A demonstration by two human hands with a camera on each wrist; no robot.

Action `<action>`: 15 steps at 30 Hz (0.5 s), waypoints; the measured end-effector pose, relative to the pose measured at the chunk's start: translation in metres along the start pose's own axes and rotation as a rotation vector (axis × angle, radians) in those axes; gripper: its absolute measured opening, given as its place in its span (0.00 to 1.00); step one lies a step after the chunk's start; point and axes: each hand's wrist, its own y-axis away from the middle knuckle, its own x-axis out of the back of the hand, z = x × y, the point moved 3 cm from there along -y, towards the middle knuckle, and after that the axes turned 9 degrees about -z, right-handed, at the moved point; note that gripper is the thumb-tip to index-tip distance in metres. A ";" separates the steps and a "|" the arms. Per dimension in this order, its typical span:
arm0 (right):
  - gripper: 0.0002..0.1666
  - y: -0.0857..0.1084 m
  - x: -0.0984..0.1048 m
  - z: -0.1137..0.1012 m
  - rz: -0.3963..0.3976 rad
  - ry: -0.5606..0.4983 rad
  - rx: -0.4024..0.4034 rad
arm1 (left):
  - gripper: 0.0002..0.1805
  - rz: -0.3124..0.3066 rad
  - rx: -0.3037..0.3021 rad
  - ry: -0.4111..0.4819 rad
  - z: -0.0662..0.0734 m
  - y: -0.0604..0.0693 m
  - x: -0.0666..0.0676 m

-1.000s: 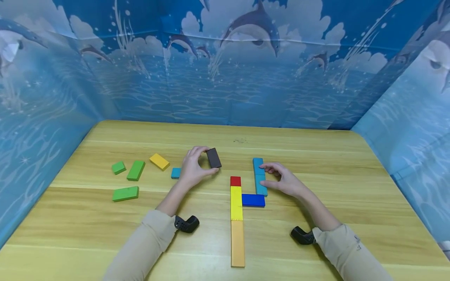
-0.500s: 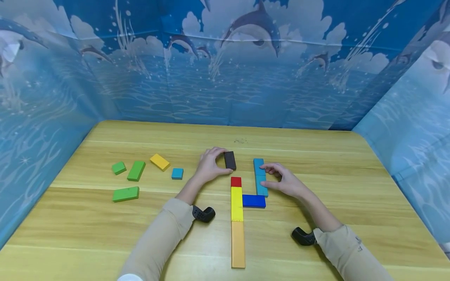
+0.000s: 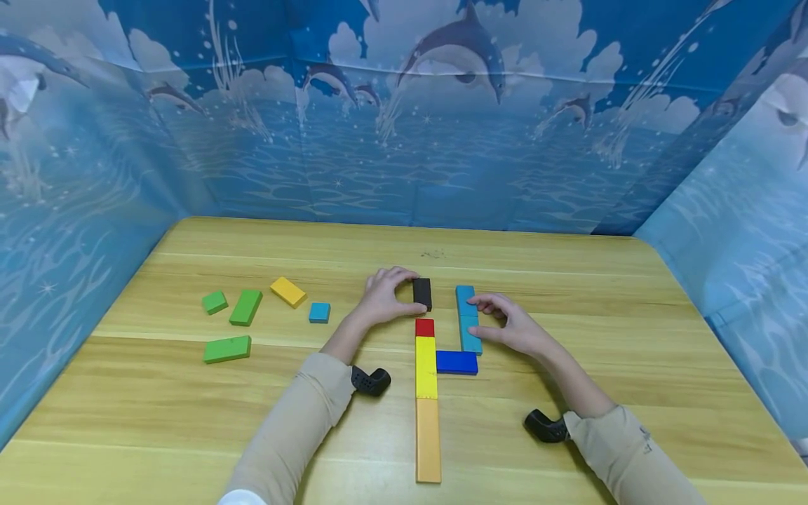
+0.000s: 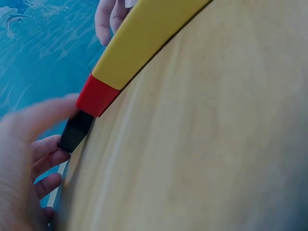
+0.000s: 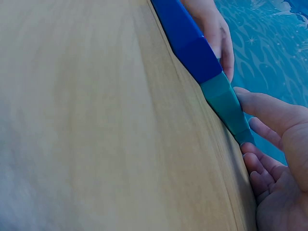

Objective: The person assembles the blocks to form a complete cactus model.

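My left hand (image 3: pixel 384 298) pinches a black block (image 3: pixel 421 294) between thumb and fingers, just beyond the small red block (image 3: pixel 425 327). In the left wrist view the black block (image 4: pixel 76 131) appears at the red block's (image 4: pixel 97 95) end. Nearer me, a yellow block (image 3: pixel 426 368) and a long orange block (image 3: pixel 428 440) continue the column. My right hand (image 3: pixel 514 326) rests thumb and fingertips at the right side of two light blue blocks (image 3: pixel 468 319) laid end to end. A dark blue block (image 3: pixel 456 362) joins the yellow block's right side, below the light blue pair.
On the left lie several loose pieces: green blocks (image 3: pixel 245 308), a yellow-orange block (image 3: pixel 288 292) and a small light blue block (image 3: pixel 319 313). Both wrists carry black devices (image 3: pixel 371 381). A blue dolphin-print curtain (image 3: pixel 404 168) stands behind the wooden table (image 3: pixel 568 266).
My left hand has carried the black block rightward and slightly nearer, bringing it in line with the red block. The small light blue block came into full view. My right hand has stayed put.
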 end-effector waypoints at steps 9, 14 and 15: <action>0.30 0.000 0.000 0.000 -0.004 -0.004 -0.004 | 0.23 0.030 -0.060 0.035 -0.001 -0.001 -0.002; 0.30 0.000 0.000 0.000 -0.003 -0.006 0.001 | 0.23 0.033 -0.082 0.051 -0.002 0.000 -0.002; 0.30 0.000 0.000 0.000 -0.004 -0.008 0.000 | 0.23 0.032 -0.085 0.053 -0.002 0.001 -0.002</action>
